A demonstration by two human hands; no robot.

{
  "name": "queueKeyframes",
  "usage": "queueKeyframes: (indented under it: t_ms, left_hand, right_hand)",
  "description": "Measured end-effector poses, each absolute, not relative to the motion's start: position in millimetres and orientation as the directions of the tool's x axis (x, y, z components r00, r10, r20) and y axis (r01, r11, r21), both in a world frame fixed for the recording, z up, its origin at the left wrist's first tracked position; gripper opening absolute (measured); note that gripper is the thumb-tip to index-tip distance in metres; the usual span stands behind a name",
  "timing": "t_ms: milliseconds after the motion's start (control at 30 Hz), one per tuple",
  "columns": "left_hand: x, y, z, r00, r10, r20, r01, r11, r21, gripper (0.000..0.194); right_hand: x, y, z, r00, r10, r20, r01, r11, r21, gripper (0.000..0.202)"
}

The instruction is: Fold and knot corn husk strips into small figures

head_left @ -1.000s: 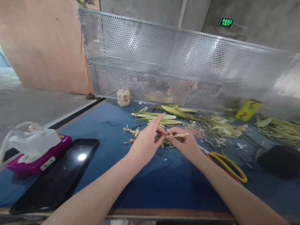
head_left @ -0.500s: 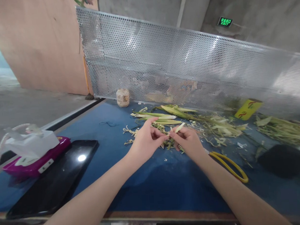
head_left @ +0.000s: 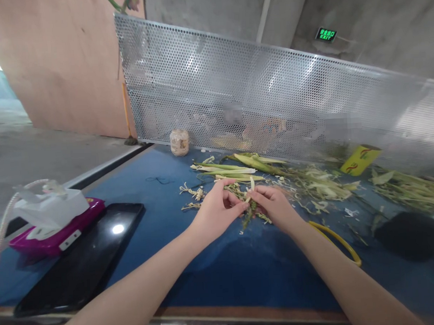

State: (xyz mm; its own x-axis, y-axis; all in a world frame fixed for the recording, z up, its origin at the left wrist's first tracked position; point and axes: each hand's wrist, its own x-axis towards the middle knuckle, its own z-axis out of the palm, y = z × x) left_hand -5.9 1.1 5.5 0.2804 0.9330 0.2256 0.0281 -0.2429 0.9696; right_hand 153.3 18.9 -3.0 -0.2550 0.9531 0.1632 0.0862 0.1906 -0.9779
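Both hands meet over the middle of the blue table, fingertips almost touching. My left hand [head_left: 218, 208] is closed, thumb and forefinger pinching a greenish bundle of twisted husk strands [head_left: 247, 219] that hangs below the fingers. My right hand [head_left: 272, 203] pinches a pale husk strip [head_left: 252, 184], whose end sticks up between the hands. Just where the strip joins the bundle is hidden by fingers. Behind the hands lie long green corn husks [head_left: 231, 170]. Small knotted husk pieces [head_left: 194, 191] rest left of them.
Yellow scissor handles [head_left: 337, 241] lie partly under the right forearm. Shredded husks [head_left: 322, 186] and a yellow can-shaped container [head_left: 360, 160] are at the right. A black tablet-like device [head_left: 80, 254] and a white charger [head_left: 55, 208] on a purple box are left. A perforated metal screen [head_left: 216, 76] stands behind.
The pale strip has swung from leaning right to nearly upright. The greenish bundle now hangs lower between the hands. My right hand has turned slightly, and the view has shifted a little.
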Motion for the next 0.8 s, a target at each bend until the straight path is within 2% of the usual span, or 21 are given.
queueKeyframes:
  t_ms: [167, 267, 367, 500, 633, 733, 800]
  left_hand:
    - [-6, 5, 1, 0.224, 0.915, 0.335, 0.045, -0.353, 0.935, 0.053]
    - [-7, 4, 2, 0.248, 0.886, 0.391, 0.112, -0.427, 0.897, 0.058]
    - [-8, 2, 3, 0.291, 0.848, 0.444, 0.150, -0.498, 0.854, 0.055]
    - [-10, 0, 4, 0.282, 0.804, 0.523, 0.326, -0.593, 0.736, 0.051]
    - [-11, -2, 7, 0.296, 0.785, 0.544, 0.438, -0.618, 0.653, 0.051]
    - [-11, -3, 10, 0.268, 0.807, 0.526, 0.466, -0.587, 0.662, 0.049]
    - [-11, -3, 12, 0.253, 0.813, 0.524, 0.462, -0.578, 0.673, 0.052]
  right_hand:
    - [153, 17, -4, -0.331, 0.924, 0.188, 0.015, 0.205, -0.979, 0.038]
    - [151, 13, 0, -0.325, 0.926, 0.193, 0.127, 0.245, -0.961, 0.043]
    - [150, 10, 2, -0.319, 0.921, 0.225, 0.257, 0.312, -0.915, 0.047]
    - [149, 10, 4, -0.329, 0.921, 0.209, 0.290, 0.309, -0.906, 0.052]
    - [149, 10, 8, -0.331, 0.895, 0.299, 0.392, 0.418, -0.819, 0.038]
    - [151, 10, 9, -0.356, 0.876, 0.327, 0.429, 0.463, -0.776, 0.030]
    - [152, 11, 9, -0.335, 0.876, 0.347, 0.396, 0.465, -0.792, 0.026]
